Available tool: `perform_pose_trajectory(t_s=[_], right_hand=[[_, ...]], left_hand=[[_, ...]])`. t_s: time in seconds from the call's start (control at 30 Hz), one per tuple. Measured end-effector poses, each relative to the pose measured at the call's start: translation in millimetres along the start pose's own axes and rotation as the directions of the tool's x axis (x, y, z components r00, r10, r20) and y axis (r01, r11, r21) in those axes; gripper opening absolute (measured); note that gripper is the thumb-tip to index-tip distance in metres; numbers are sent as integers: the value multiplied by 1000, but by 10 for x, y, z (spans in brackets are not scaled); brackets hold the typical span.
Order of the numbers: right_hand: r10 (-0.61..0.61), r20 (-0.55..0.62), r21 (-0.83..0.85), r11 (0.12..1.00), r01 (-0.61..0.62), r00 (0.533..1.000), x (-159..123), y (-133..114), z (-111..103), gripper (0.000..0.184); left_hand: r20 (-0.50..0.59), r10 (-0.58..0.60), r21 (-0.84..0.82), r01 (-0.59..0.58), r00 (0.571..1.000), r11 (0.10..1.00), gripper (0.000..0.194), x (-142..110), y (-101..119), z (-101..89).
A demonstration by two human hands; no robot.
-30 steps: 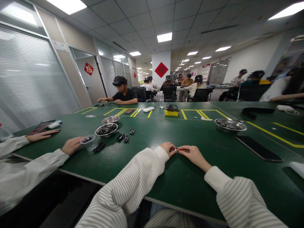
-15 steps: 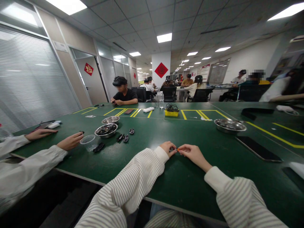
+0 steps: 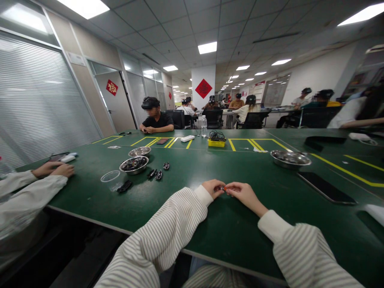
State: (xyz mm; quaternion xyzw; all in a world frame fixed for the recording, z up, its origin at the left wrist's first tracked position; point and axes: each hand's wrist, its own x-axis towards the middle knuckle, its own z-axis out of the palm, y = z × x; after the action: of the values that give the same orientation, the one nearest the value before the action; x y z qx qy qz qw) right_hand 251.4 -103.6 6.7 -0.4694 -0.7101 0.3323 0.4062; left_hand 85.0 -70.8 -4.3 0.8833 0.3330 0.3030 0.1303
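Just above the green table (image 3: 237, 224), my left hand (image 3: 213, 188) and my right hand (image 3: 241, 193) meet at the fingertips. Between them is a small dark and orange-red piece (image 3: 223, 188), too small to name. Both hands pinch it, the left from its left side and the right from its right side. The fingers cover most of the piece.
To the left are a metal bowl (image 3: 134, 171) of dark parts, a clear plastic cup (image 3: 110, 183) and several loose black parts (image 3: 155, 174). A phone (image 3: 327, 188) and another metal bowl (image 3: 291, 163) are on the right. A co-worker's hands (image 3: 57, 169) rest at far left.
The co-worker's nearer hand has drawn back left from beside the plastic cup to their other hand. My own hands stay in place, with the small piece slightly turned between them.
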Motion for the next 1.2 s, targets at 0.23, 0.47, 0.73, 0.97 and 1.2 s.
perform_pose_trajectory(t_s=[0.23, 0.47, 0.73, 0.97, 1.2], right_hand=[[12, -33, -39, 999, -14, 999, 5, -9, -4, 27], [-12, 12, -188, 982, 14, 1000, 5, -4, -29, 26], [-39, 53, -213, 976, 49, 998, 6, 29, -1, 25], [-24, 55, -208, 978, 35, 998, 5, 21, -6, 26], [-16, 59, -213, 977, 28, 998, -7, -12, -4, 23]], left_hand=[[-20, 28, 41, -27, 999, 999, 22, -20, -7, 19], [-62, -123, 341, 137, 990, 930, 22, 37, -280, -188], [-126, -603, 535, 566, 788, 627, 22, 42, -851, -553], [-99, -578, 531, 534, 810, 658, 29, 45, -878, -471], [-221, -648, 483, 659, 729, 576, 35, 23, -900, -483]])
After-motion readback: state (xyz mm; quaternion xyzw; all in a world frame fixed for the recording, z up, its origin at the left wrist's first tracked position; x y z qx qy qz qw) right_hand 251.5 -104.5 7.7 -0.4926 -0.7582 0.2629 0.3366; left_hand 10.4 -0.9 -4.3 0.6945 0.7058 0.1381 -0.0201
